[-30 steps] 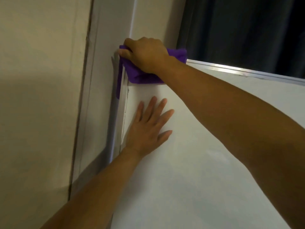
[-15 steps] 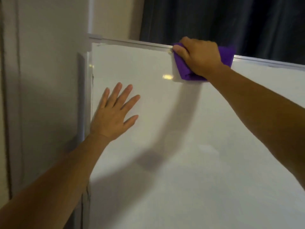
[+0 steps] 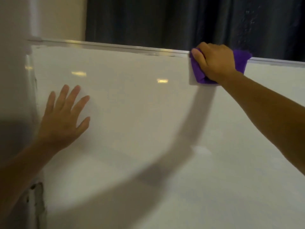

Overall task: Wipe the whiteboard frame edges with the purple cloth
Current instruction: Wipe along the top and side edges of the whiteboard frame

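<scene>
The whiteboard point(image 3: 148, 129) fills most of the view, with a silver frame edge point(image 3: 115, 46) running along its top. My right hand point(image 3: 214, 61) grips the purple cloth point(image 3: 241, 61) and presses it over the top frame edge, right of centre; the cloth hangs down onto the board face under my palm. My left hand point(image 3: 64, 118) lies flat on the board near the left frame edge point(image 3: 30, 66), fingers spread, holding nothing.
A dark curtain point(image 3: 181, 20) hangs behind the board's top edge. A pale wall point(image 3: 61, 17) and a grey-white pillar stand at the left. The left frame edge looks chipped low down point(image 3: 37, 195).
My right hand has slid the purple cloth rightward along the top frame edge from the top-left corner. My left hand stayed flat on the board while the view shifted right.
</scene>
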Action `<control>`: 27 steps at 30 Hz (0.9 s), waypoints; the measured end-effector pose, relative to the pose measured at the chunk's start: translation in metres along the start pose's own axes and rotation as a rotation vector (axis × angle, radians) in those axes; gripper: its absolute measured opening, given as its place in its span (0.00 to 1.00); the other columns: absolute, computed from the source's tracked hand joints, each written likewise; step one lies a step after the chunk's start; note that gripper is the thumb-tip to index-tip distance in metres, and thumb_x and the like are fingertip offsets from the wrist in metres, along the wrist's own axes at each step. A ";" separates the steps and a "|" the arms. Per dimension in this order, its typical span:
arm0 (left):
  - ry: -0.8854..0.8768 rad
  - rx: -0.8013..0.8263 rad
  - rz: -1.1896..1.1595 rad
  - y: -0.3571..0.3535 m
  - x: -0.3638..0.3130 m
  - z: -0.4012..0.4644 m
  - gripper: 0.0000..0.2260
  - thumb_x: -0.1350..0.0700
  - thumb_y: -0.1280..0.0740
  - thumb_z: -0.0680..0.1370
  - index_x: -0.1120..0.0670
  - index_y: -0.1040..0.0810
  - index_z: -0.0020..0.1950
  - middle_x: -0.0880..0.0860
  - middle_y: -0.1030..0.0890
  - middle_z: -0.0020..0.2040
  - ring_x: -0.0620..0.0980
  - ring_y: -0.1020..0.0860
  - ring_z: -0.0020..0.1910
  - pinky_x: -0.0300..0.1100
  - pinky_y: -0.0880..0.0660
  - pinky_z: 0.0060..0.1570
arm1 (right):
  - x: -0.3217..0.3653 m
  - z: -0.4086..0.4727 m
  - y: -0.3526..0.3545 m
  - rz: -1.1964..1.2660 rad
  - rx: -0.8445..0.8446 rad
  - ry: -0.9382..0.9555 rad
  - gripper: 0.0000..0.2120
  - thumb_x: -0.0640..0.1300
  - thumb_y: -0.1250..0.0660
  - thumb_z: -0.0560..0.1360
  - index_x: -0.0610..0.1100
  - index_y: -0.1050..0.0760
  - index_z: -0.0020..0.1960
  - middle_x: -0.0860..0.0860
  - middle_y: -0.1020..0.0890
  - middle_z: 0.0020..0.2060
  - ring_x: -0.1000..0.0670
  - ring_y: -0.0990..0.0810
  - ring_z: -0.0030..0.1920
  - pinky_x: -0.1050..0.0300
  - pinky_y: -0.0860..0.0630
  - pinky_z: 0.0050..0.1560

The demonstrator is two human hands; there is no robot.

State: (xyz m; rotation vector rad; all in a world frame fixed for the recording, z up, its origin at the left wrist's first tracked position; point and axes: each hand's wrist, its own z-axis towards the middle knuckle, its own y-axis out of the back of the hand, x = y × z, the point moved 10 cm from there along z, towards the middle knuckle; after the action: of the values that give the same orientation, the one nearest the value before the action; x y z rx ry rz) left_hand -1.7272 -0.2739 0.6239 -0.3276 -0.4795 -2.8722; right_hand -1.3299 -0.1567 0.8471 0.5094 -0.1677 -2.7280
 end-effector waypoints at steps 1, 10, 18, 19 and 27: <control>0.021 -0.025 0.008 0.004 -0.011 0.002 0.31 0.43 0.45 0.82 0.61 0.31 0.79 0.63 0.41 0.84 0.66 0.44 0.84 0.68 0.47 0.81 | 0.001 0.002 -0.001 -0.020 -0.005 -0.004 0.28 0.63 0.56 0.82 0.44 0.27 0.53 0.43 0.20 0.41 0.45 0.27 0.37 0.53 0.35 0.42; 0.074 -0.071 -0.043 0.027 -0.164 0.037 0.27 0.48 0.33 0.79 0.62 0.27 0.74 0.64 0.36 0.82 0.66 0.39 0.83 0.70 0.41 0.79 | 0.155 0.054 0.003 0.016 0.027 0.141 0.28 0.63 0.56 0.81 0.47 0.29 0.66 0.46 0.18 0.51 0.42 0.19 0.48 0.52 0.35 0.42; -0.068 -0.019 -0.254 -0.007 -0.313 0.053 0.25 0.45 0.59 0.88 0.55 0.28 0.70 0.61 0.17 0.65 0.67 0.22 0.70 0.73 0.28 0.69 | 0.206 0.067 -0.006 0.019 0.090 0.122 0.22 0.60 0.53 0.82 0.52 0.30 0.68 0.49 0.19 0.56 0.46 0.21 0.56 0.49 0.32 0.55; -0.072 -0.051 -0.280 -0.012 -0.318 0.053 0.22 0.45 0.56 0.88 0.54 0.29 0.70 0.60 0.17 0.65 0.65 0.23 0.71 0.72 0.29 0.70 | 0.198 0.066 -0.008 0.037 0.109 0.136 0.23 0.60 0.53 0.82 0.52 0.31 0.68 0.48 0.19 0.56 0.45 0.21 0.56 0.48 0.32 0.56; -0.162 -0.104 -0.169 -0.029 -0.348 0.053 0.29 0.36 0.41 0.84 0.42 0.39 0.84 0.51 0.43 0.86 0.59 0.46 0.86 0.63 0.56 0.83 | 0.050 0.006 0.014 -0.075 0.046 0.079 0.26 0.63 0.54 0.81 0.45 0.29 0.63 0.43 0.19 0.53 0.40 0.22 0.52 0.45 0.32 0.54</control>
State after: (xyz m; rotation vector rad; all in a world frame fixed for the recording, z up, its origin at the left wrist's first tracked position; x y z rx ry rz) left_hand -1.3929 -0.1701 0.5771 -0.5663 -0.4040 -3.0561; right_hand -1.3713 -0.1882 0.8383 0.6470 -0.1948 -2.7766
